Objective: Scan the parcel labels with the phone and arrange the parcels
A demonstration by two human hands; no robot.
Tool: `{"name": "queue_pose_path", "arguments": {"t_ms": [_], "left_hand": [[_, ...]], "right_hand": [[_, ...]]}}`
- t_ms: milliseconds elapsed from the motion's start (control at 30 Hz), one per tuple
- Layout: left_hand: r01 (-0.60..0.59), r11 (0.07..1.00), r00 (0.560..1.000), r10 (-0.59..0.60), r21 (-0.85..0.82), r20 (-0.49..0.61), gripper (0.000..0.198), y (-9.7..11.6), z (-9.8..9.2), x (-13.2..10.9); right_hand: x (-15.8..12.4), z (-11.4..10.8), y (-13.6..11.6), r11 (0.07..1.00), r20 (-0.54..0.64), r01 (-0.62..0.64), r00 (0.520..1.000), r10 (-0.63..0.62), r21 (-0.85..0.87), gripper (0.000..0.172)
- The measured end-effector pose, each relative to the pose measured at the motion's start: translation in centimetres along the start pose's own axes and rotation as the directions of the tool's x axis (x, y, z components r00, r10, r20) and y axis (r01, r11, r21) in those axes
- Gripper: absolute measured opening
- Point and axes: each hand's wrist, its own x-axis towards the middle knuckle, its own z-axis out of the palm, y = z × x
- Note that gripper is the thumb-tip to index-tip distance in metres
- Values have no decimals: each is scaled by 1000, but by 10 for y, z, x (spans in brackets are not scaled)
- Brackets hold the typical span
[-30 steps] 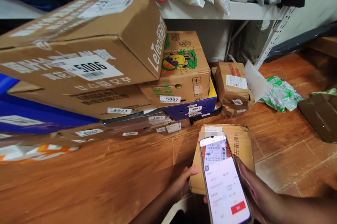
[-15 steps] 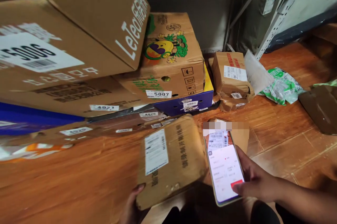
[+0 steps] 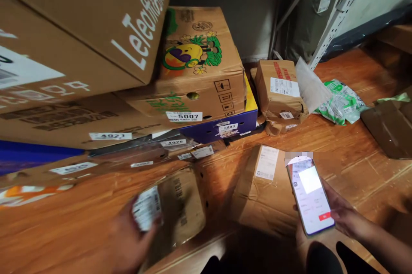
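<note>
My right hand (image 3: 343, 218) grips a lit smartphone (image 3: 310, 194) over the wooden floor, screen facing me. My left hand (image 3: 128, 239), blurred by motion, is closed on the near end of a flat cardboard parcel (image 3: 178, 205) with a white label, held low at the bottom centre-left. Between the two hands another cardboard parcel (image 3: 262, 188) with a white shipping label lies on the floor, just left of the phone.
A leaning stack of big cartons (image 3: 74, 46) fills the left, with a pineapple-print box (image 3: 196, 68) labelled 5007 on a blue box (image 3: 225, 126). A small taped box (image 3: 280, 89) and a green-white bag (image 3: 341, 102) lie behind. A metal shelf leg (image 3: 331, 20) stands at the back right.
My left hand has carried the flat parcel leftward and down, uncovering a second parcel on the floor. The phone in my right hand has shifted right. The view has dipped lower.
</note>
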Motion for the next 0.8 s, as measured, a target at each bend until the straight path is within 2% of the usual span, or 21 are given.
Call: {"name": "queue_pose_path", "arguments": {"t_ms": [33,67,100,133,167,200,267,367,433,500,567,600,633,700,767,800], "left_hand": [[-148,989,977,147,-3,156,55,21,17,1],[-277,959,872,280,-67,401,59,43,35,-1],[-345,930,712,347,-127,610,68,67,53,-5],[-351,922,596,352,-160,721,76,89,71,-10],[-332,926,501,337,-182,797,79,109,86,-16],[-298,938,452,302,-177,840,78,125,98,-23],[-232,962,436,233,-141,869,73,146,113,-40],[-88,990,463,142,-114,875,67,155,121,-71],[30,995,516,67,-96,854,63,154,125,-95],[120,990,601,-9,-79,799,59,153,130,-117],[172,982,677,-58,-81,733,57,151,136,-132],[190,978,698,-72,-86,712,57,150,138,-136],[205,974,708,-82,-94,701,58,148,138,-139],[237,965,699,-91,-109,709,68,143,136,-142],[266,955,689,-95,-129,718,79,134,131,-144],[270,952,699,-91,-144,709,81,129,129,-146]], "right_hand": [[-3,-7,2,1000,-61,8,998,-8,3,105],[-5,-14,5,1000,-119,14,993,-15,-3,102],[-8,-21,9,1000,-177,25,984,-26,-11,98],[-9,-29,14,999,-231,41,972,-44,-15,92],[-10,-36,20,998,-276,58,959,-59,-14,86],[-9,-44,27,997,-317,75,945,-74,-10,80],[-5,-58,42,994,-385,111,917,-102,1,69],[13,-70,58,986,-427,168,892,-150,4,59],[29,-70,59,983,-402,186,900,-166,10,58],[46,-67,51,981,-361,192,916,-176,8,59],[60,-61,39,980,-340,199,920,-192,-16,58],[65,-57,33,979,-345,201,917,-201,-34,57],[68,-51,28,977,-362,204,908,-210,-54,57],[69,-36,21,976,-392,207,894,-219,-74,56],[65,-16,20,980,-364,196,910,-198,-44,56],[62,-3,20,984,-324,179,930,-174,-12,55]]}}
